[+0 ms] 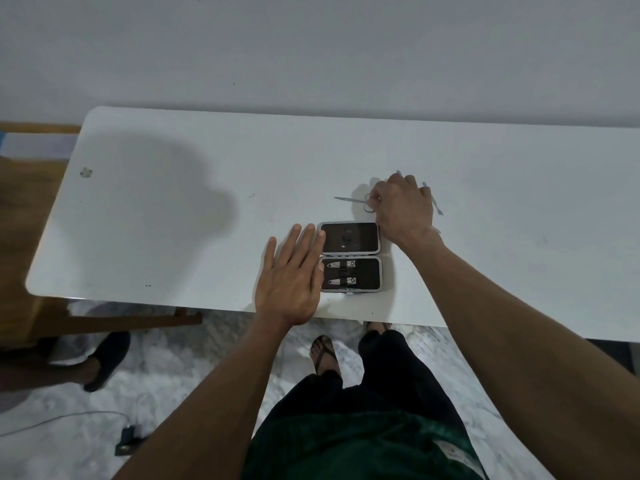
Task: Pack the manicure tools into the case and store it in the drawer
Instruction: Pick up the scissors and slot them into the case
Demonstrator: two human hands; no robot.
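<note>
A small manicure case (350, 256) lies open and flat on the white table (180, 209), black inside with a silver rim. Two nail clippers (341, 272) sit in its near half; the far half looks bare. My left hand (293, 276) lies flat with straight fingers against the case's left side. My right hand (403, 206) is just beyond the case, its fingers curled at the ring handles of small scissors (353, 200), whose blades point left. A thin metal tool (433, 199) lies on the table, partly hidden behind that hand.
The table's near edge runs just below the case, and a white wall stands behind the table. A wooden piece of furniture (20, 216) sits at the left. Another person's foot in a dark shoe (105, 362) and a cable with a black box (126, 441) are on the marble floor.
</note>
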